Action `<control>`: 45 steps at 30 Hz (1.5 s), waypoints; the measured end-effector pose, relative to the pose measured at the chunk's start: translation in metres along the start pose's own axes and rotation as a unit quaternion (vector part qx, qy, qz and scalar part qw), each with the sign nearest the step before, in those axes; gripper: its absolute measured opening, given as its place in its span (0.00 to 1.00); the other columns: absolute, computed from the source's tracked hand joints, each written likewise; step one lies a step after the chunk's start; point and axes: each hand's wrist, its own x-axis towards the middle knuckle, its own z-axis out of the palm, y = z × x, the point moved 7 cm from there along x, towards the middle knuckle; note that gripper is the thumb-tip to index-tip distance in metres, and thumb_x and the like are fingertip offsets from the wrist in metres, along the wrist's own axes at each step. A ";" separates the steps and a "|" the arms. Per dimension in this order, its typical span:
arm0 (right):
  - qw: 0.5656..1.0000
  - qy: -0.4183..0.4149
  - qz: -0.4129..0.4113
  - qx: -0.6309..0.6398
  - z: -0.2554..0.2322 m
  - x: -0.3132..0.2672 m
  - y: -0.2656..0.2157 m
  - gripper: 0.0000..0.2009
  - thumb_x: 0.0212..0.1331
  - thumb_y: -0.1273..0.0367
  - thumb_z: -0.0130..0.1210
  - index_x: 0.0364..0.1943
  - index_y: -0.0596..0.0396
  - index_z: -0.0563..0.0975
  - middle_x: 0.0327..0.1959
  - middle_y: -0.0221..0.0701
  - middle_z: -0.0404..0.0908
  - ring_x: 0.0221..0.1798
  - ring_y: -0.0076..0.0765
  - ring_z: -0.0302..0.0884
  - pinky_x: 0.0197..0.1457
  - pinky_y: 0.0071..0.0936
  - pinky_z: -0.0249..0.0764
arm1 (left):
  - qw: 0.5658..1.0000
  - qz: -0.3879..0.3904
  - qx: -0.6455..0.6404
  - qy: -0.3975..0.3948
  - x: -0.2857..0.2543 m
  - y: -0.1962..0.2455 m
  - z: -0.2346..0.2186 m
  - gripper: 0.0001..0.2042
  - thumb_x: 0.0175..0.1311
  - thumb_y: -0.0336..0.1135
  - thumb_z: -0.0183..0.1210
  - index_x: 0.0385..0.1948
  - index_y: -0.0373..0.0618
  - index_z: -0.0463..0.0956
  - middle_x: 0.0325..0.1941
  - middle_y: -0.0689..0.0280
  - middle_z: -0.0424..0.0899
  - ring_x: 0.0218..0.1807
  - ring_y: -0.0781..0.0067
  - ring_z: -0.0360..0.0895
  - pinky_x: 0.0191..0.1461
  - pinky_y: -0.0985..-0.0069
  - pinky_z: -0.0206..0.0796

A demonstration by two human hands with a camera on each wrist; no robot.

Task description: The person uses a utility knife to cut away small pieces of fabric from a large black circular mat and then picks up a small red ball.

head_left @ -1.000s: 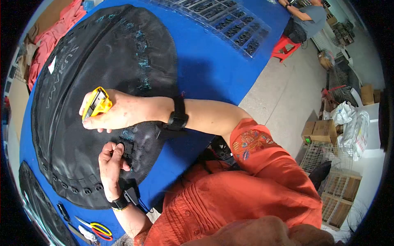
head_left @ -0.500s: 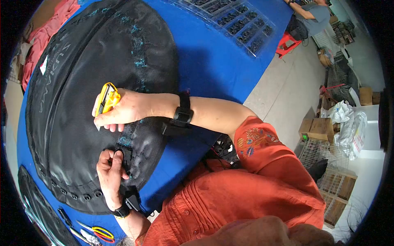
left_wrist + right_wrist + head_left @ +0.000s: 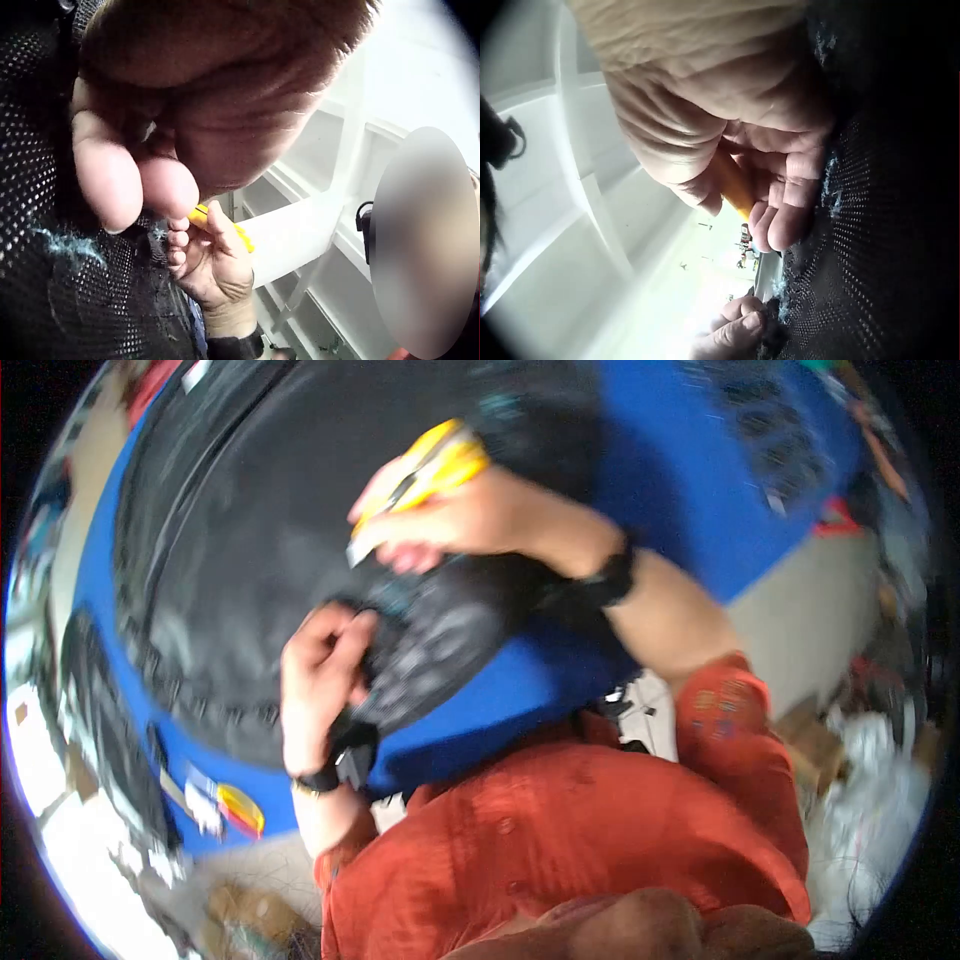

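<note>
A large rounded black fabric cover [image 3: 250,510] with mesh areas and teal thread remnants lies over the blue table. My right hand [image 3: 455,515] grips a yellow utility knife [image 3: 450,465], its blade pointing down past the fingers toward the cover. Part of the yellow handle shows in the palm in the right wrist view. Just nearer to me, my left hand [image 3: 322,675] pinches black fabric near the cover's edge between thumb and bent fingers. In the left wrist view, teal threads [image 3: 71,246] stick out of the mesh close to those fingertips. The pinched part is mostly hidden.
Yellow-and-red-handled scissors [image 3: 240,810] lie at the table's near left corner, beside another dark fabric piece [image 3: 100,700]. A clear divided box [image 3: 770,435] of small dark parts sits at the far right. The head view is blurred.
The head view has swung, so the cover and both hands appear farther right. My right hand has brought the knife closer to my left hand, which keeps its pinch.
</note>
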 end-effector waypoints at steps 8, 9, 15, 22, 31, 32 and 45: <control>0.985 -0.025 0.008 -0.171 0.012 -0.013 -0.032 0.10 0.72 0.65 0.56 0.50 0.53 0.81 0.36 0.27 0.85 0.32 0.16 0.82 0.37 0.17 0.81 | 0.997 0.034 -0.063 -0.034 0.002 -0.009 -0.004 0.15 0.74 0.35 0.65 0.26 0.40 0.74 0.31 0.69 0.74 0.17 0.83 0.72 0.20 0.79 0.63; 0.984 -0.021 0.022 -0.174 0.014 -0.014 -0.030 0.10 0.71 0.65 0.56 0.50 0.53 0.81 0.36 0.27 0.85 0.33 0.16 0.82 0.37 0.18 0.81 | 0.996 0.045 -0.065 -0.040 0.003 -0.010 -0.003 0.15 0.74 0.36 0.65 0.26 0.40 0.74 0.32 0.68 0.74 0.16 0.83 0.72 0.20 0.79 0.63; 0.985 -0.031 0.028 -0.170 0.020 -0.017 -0.019 0.10 0.71 0.66 0.56 0.50 0.53 0.80 0.38 0.26 0.84 0.37 0.17 0.83 0.40 0.19 0.82 | 0.996 0.068 -0.041 -0.042 0.003 -0.008 -0.003 0.14 0.76 0.37 0.64 0.27 0.46 0.74 0.21 0.79 0.72 0.16 0.89 0.68 0.20 0.83 0.59; 0.980 -0.029 0.032 -0.197 0.029 -0.015 -0.017 0.09 0.72 0.69 0.57 0.51 0.53 0.80 0.39 0.25 0.83 0.39 0.16 0.83 0.42 0.18 0.83 | 0.997 0.053 -0.046 -0.035 0.002 -0.008 -0.004 0.16 0.74 0.36 0.65 0.26 0.40 0.74 0.30 0.68 0.74 0.16 0.83 0.72 0.19 0.78 0.62; 0.976 -0.042 -0.012 -0.214 0.030 -0.018 -0.016 0.10 0.69 0.68 0.60 0.51 0.53 0.80 0.38 0.26 0.84 0.38 0.15 0.81 0.42 0.20 0.82 | 0.997 0.039 -0.052 -0.042 0.002 -0.009 -0.004 0.15 0.75 0.36 0.65 0.26 0.40 0.74 0.31 0.69 0.74 0.17 0.85 0.72 0.19 0.80 0.62; 0.974 -0.040 -0.015 -0.222 0.030 -0.018 -0.016 0.10 0.69 0.68 0.60 0.51 0.53 0.80 0.38 0.26 0.84 0.38 0.16 0.81 0.42 0.20 0.82 | 0.997 0.042 -0.051 -0.041 0.003 -0.009 -0.004 0.15 0.75 0.36 0.65 0.26 0.40 0.74 0.30 0.69 0.73 0.16 0.85 0.72 0.19 0.80 0.62; 0.973 -0.073 0.052 -0.212 0.032 -0.023 -0.017 0.10 0.68 0.70 0.59 0.51 0.54 0.80 0.38 0.28 0.85 0.38 0.19 0.82 0.43 0.23 0.82 | 0.996 0.055 -0.051 -0.042 0.003 -0.010 -0.004 0.16 0.75 0.37 0.64 0.25 0.43 0.73 0.21 0.73 0.72 0.15 0.85 0.71 0.18 0.80 0.60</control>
